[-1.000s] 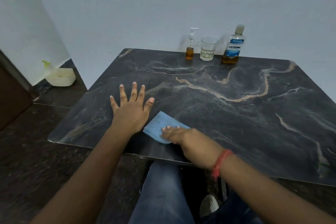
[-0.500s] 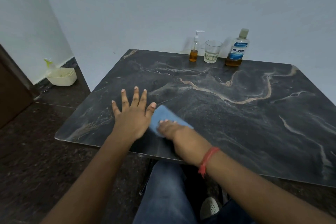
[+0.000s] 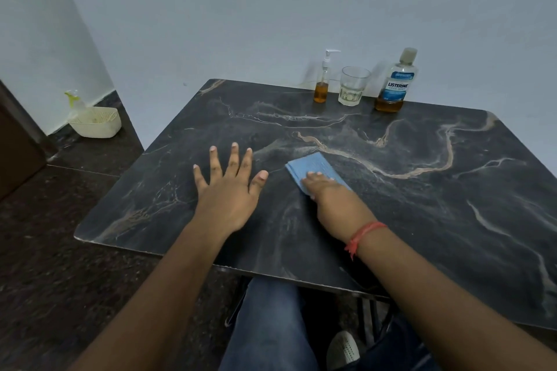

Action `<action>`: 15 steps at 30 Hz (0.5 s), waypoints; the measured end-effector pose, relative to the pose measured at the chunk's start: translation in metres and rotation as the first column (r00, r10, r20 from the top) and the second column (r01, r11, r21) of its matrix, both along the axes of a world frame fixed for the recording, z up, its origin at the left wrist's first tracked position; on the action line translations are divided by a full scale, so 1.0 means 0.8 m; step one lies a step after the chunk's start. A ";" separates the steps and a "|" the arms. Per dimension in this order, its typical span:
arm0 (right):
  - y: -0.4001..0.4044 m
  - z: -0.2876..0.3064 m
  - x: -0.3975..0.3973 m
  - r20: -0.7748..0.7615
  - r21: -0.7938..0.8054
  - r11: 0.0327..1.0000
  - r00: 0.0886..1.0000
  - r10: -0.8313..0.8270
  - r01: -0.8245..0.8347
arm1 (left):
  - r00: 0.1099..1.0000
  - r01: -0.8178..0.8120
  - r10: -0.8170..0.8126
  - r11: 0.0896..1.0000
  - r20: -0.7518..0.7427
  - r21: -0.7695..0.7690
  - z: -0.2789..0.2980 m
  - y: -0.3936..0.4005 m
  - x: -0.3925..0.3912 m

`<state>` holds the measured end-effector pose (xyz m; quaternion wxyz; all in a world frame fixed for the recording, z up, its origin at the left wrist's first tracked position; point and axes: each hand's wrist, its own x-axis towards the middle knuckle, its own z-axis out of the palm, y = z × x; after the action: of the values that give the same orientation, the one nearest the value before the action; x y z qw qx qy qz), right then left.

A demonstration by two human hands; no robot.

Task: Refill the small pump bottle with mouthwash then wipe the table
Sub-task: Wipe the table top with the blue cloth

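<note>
A folded blue cloth (image 3: 312,167) lies on the dark marble table (image 3: 422,205), near its middle. My right hand (image 3: 333,199) presses flat on the cloth's near end, fingers on top of it. My left hand (image 3: 227,190) rests palm down on the table to the left of the cloth, fingers spread, holding nothing. At the far edge stands the small pump bottle (image 3: 322,81) with amber liquid in its lower part. The mouthwash bottle (image 3: 394,84), capped and holding a little amber liquid, stands to its right.
A clear glass (image 3: 353,86) stands between the two bottles, against the wall. On the floor at the left sits a cream basket (image 3: 96,122) holding a spray bottle. My legs and a shoe show below the table's near edge.
My right hand has slid the blue cloth away from my left hand, to the right and farther across the table. My left hand stays flat in place.
</note>
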<state>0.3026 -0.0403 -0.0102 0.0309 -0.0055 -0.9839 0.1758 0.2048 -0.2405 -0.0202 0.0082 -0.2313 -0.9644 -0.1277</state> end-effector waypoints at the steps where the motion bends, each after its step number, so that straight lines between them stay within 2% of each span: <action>1: -0.005 -0.003 -0.003 0.016 -0.005 0.999 0.999 0.048 -0.048 | 1.000 0.004 -0.004 1.000 -0.005 -0.004 -0.002 0.002 -0.001; 2: -0.006 -0.008 -0.005 0.033 -0.016 0.994 0.994 0.106 -0.106 | 1.000 0.007 -0.008 1.000 -0.008 -0.008 -0.002 0.003 -0.002; 3: 0.001 -0.005 -0.009 0.046 -0.023 0.995 0.994 0.098 -0.097 | 1.000 0.011 -0.011 1.000 -0.007 -0.011 -0.002 0.005 -0.005; 6: 0.043 0.012 -0.035 0.018 -0.022 0.980 0.980 -0.197 0.198 | 1.000 0.024 -0.024 1.000 0.009 -0.015 -0.001 0.009 -0.013; 7: 0.043 0.014 -0.044 0.040 -0.003 0.979 0.978 -0.204 0.204 | 1.000 0.028 -0.028 0.999 0.006 -0.017 -0.001 0.011 -0.015; 10: 0.019 0.005 -0.049 0.144 0.025 0.999 0.989 0.040 -0.045 | 0.999 0.045 -0.045 0.999 0.003 -0.027 0.000 0.020 -0.023; 11: 0.026 0.001 -0.052 0.138 0.028 0.999 0.990 0.036 -0.040 | 0.998 0.055 -0.055 0.998 0.005 -0.030 0.002 0.023 -0.027; 14: 0.056 0.011 -0.069 0.024 0.032 0.981 0.981 -0.191 0.190 | 0.996 0.089 -0.089 0.996 0.000 -0.031 0.007 0.034 -0.035; 15: 0.057 0.012 -0.074 0.037 0.046 0.984 0.984 -0.177 0.175 | 0.995 0.095 -0.096 0.995 -0.009 -0.028 0.009 0.037 -0.038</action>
<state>0.2436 0.0050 -0.0006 0.0262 -0.0953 -0.9835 0.1514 0.1745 -0.2113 -0.0134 0.0038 -0.2779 -0.9539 -0.1136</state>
